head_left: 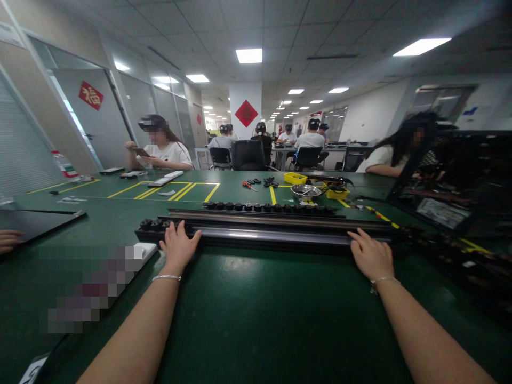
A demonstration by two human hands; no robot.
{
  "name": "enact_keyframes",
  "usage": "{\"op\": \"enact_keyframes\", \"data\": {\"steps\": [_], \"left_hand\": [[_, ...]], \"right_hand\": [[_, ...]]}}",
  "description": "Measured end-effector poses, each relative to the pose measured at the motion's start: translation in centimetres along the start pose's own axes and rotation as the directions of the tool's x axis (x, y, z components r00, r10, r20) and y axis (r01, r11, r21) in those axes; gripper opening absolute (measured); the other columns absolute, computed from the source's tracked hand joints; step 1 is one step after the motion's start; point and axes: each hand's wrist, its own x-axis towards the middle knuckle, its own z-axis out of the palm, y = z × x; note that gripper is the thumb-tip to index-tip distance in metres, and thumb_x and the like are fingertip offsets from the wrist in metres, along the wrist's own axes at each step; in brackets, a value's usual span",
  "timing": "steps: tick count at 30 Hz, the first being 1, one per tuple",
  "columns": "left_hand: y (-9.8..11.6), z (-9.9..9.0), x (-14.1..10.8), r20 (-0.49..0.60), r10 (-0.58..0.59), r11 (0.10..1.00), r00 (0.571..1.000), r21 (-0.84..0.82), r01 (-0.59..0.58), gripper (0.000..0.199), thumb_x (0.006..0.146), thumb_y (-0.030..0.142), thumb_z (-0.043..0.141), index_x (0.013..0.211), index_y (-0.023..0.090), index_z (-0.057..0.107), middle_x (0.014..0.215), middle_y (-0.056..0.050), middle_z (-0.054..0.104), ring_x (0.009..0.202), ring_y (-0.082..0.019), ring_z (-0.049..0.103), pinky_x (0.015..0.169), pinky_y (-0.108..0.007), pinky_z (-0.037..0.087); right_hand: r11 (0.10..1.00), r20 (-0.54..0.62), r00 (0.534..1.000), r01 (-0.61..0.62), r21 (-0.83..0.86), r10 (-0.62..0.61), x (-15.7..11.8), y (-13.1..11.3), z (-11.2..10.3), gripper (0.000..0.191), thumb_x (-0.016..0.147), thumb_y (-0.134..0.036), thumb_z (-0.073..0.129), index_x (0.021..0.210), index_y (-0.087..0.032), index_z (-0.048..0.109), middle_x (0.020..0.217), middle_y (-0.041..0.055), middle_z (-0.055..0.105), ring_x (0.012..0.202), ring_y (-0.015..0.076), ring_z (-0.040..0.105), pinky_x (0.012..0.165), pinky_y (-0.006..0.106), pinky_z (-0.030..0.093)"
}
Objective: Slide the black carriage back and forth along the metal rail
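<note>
A long black assembly with a shiny metal roller (256, 234) lies crosswise on the green table (264, 320). My left hand (179, 246) rests at its left end, fingers spread, beside small black wheel-like parts (150, 225). At the right end, my right hand (371, 255) touches the roller with its fingers stretched out and slightly bent. Neither hand is wrapped round anything. Just behind the roller runs a second long dark bar (256, 217). Farther back is a strip carrying a row of small black rollers (248, 207).
Beyond the bars are a metal bowl (305, 191), yellow bins (295, 178), and a red-handled screwdriver (248, 185). A dark frame (432, 181) stands at right. A co-worker's hand (8, 241) touches a dark panel (40, 221) at left. Other people sit across the table.
</note>
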Motion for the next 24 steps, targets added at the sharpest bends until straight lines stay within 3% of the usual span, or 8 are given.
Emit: {"op": "enact_keyframes", "data": {"steps": [15,24], "left_hand": [[-0.01,0.43,-0.35,-0.124,0.090,0.996,0.988,0.039,-0.086,0.053,0.083,0.045,0.044,0.129,0.019,0.048,0.137,-0.016,0.042,0.126,-0.034,0.038,0.101,-0.053,0.030],[-0.20,0.59,0.05,-0.125,0.115,0.993,0.986,0.020,-0.113,0.051,0.083,0.042,0.046,0.128,0.020,0.049,0.132,-0.016,0.044,0.121,-0.033,0.043,0.100,-0.049,0.034]], "right_hand": [[1.000,0.033,0.999,-0.003,0.002,0.003,0.34,0.54,0.00,0.051,0.087,-0.042,0.025,0.123,-0.027,0.058,0.140,0.0029,0.044,0.121,0.0260,0.045,0.104,0.049,0.027],[0.998,0.010,0.999,-0.039,0.041,0.038,0.69,0.44,-0.36,0.048,0.084,-0.038,0.029,0.113,-0.025,0.064,0.133,0.0041,0.051,0.116,0.0243,0.048,0.101,0.045,0.030]]}}
